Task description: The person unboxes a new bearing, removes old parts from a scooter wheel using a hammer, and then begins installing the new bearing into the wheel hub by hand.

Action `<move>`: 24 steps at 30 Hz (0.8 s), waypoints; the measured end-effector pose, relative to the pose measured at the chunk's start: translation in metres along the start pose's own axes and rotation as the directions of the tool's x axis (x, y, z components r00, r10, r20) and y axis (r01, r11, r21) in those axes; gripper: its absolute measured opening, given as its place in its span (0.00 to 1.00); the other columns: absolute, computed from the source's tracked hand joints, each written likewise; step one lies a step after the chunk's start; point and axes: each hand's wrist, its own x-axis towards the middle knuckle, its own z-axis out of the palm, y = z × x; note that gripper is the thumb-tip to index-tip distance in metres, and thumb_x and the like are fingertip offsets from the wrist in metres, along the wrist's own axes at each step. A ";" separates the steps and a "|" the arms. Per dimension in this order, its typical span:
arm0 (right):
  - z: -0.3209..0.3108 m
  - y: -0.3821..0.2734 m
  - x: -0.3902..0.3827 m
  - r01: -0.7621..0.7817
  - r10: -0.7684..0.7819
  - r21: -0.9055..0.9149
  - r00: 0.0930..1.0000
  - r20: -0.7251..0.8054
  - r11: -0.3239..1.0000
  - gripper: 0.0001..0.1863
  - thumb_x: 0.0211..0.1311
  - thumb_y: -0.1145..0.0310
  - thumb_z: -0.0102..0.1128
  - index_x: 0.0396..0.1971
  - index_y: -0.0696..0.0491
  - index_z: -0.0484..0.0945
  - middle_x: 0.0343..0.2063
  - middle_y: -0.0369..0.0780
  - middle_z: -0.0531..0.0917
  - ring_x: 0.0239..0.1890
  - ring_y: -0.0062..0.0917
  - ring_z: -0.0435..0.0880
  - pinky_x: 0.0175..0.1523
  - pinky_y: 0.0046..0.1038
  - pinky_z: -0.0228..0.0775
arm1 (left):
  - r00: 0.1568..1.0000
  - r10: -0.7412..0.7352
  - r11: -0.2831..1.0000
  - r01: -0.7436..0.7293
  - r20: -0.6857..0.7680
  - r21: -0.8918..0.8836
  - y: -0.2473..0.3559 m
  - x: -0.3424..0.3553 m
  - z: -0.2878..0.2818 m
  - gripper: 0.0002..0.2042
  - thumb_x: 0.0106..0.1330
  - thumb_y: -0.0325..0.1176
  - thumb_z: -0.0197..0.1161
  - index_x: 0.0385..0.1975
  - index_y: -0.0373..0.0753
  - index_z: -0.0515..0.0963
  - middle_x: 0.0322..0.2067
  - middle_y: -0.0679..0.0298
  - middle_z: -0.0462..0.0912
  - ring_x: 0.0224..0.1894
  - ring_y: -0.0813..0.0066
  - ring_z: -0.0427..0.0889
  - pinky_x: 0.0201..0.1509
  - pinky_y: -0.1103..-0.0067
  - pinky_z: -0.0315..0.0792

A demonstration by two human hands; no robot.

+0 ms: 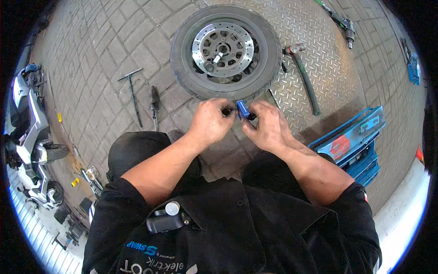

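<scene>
My left hand (212, 119) and my right hand (267, 125) meet at the centre, fingers curled round a small blue box-like item (242, 108). Part of it is hidden by my fingers. Just beyond them lies a tyred wheel (183, 57) with a silver brake disc (198, 49) facing up and a shiny socket-like piece (218, 58) at its hub. Left of the wheel, on the paving, are a T-handle tool (131, 86) and a screwdriver (154, 102). A hammer (305, 80) rests to the right on a tread plate (328, 64).
An open blue toolbox (351, 134) sits at the right near my forearm. A power tool (345, 27) lies at top right. White-and-black scooters (29, 114) stand along the left, with assorted tools (91, 182) by my left side.
</scene>
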 end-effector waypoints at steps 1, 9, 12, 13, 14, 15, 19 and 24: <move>0.001 0.001 0.000 -0.001 0.001 0.001 1.000 0.000 1.000 0.13 0.44 0.67 0.66 0.28 0.59 0.77 0.28 0.47 0.79 0.35 0.44 0.80 0.39 0.39 0.72 | 1.000 -0.001 1.000 0.001 0.001 0.000 -0.002 0.000 0.002 0.09 0.53 0.30 0.64 0.30 0.31 0.81 0.30 0.48 0.83 0.35 0.52 0.83 0.42 0.67 0.75; 0.003 0.003 -0.001 0.056 -0.056 -0.069 0.998 0.004 0.996 0.12 0.46 0.66 0.65 0.27 0.59 0.77 0.27 0.47 0.79 0.34 0.43 0.80 0.39 0.39 0.73 | 0.996 0.076 0.993 -0.072 -0.036 0.097 -0.007 -0.001 0.010 0.10 0.51 0.30 0.65 0.29 0.31 0.78 0.31 0.48 0.80 0.37 0.51 0.80 0.42 0.65 0.74; 0.004 0.005 0.000 0.025 -0.023 -0.077 0.999 0.029 0.997 0.13 0.46 0.65 0.66 0.27 0.59 0.77 0.28 0.47 0.80 0.35 0.43 0.80 0.40 0.39 0.73 | 0.999 0.026 0.999 -0.025 -0.027 0.026 -0.006 0.000 0.011 0.09 0.51 0.30 0.66 0.28 0.31 0.78 0.31 0.49 0.79 0.36 0.51 0.80 0.41 0.65 0.74; 0.002 0.005 0.000 0.022 -0.020 -0.079 0.999 0.029 0.997 0.13 0.46 0.65 0.66 0.27 0.59 0.77 0.28 0.47 0.80 0.35 0.43 0.80 0.40 0.39 0.73 | 0.999 0.026 0.999 -0.026 -0.025 0.023 -0.007 0.000 0.012 0.09 0.51 0.30 0.66 0.28 0.31 0.78 0.31 0.49 0.79 0.36 0.51 0.80 0.41 0.65 0.74; 0.000 0.004 0.001 0.012 -0.010 -0.075 1.000 0.029 0.997 0.13 0.46 0.65 0.66 0.27 0.59 0.77 0.28 0.47 0.80 0.35 0.43 0.80 0.40 0.39 0.73 | 0.997 0.054 0.998 -0.053 -0.048 0.039 -0.009 0.001 0.013 0.09 0.51 0.30 0.66 0.28 0.31 0.77 0.30 0.49 0.78 0.35 0.51 0.80 0.40 0.65 0.74; 0.000 0.003 0.001 0.005 -0.003 -0.069 1.000 0.029 0.998 0.13 0.46 0.65 0.66 0.27 0.59 0.77 0.29 0.48 0.80 0.35 0.43 0.80 0.41 0.39 0.73 | 0.994 0.081 0.995 -0.077 -0.072 0.060 -0.010 0.001 0.013 0.09 0.51 0.29 0.66 0.27 0.31 0.77 0.29 0.49 0.78 0.34 0.51 0.79 0.39 0.65 0.74; -0.002 0.004 0.003 -0.048 0.051 -0.063 0.997 0.050 0.997 0.13 0.45 0.65 0.66 0.27 0.59 0.78 0.29 0.48 0.81 0.35 0.44 0.80 0.41 0.40 0.73 | 0.994 0.078 0.996 -0.075 -0.073 0.044 -0.008 0.002 0.011 0.09 0.51 0.29 0.65 0.27 0.31 0.77 0.28 0.50 0.77 0.33 0.51 0.79 0.38 0.66 0.74; -0.007 -0.001 0.005 -0.060 0.069 -0.094 0.993 0.095 0.994 0.15 0.50 0.67 0.65 0.34 0.61 0.78 0.32 0.50 0.82 0.38 0.44 0.82 0.44 0.37 0.74 | 0.998 0.036 0.998 -0.033 -0.059 0.053 -0.010 0.003 0.011 0.08 0.52 0.28 0.64 0.29 0.30 0.78 0.28 0.50 0.80 0.34 0.56 0.81 0.40 0.70 0.74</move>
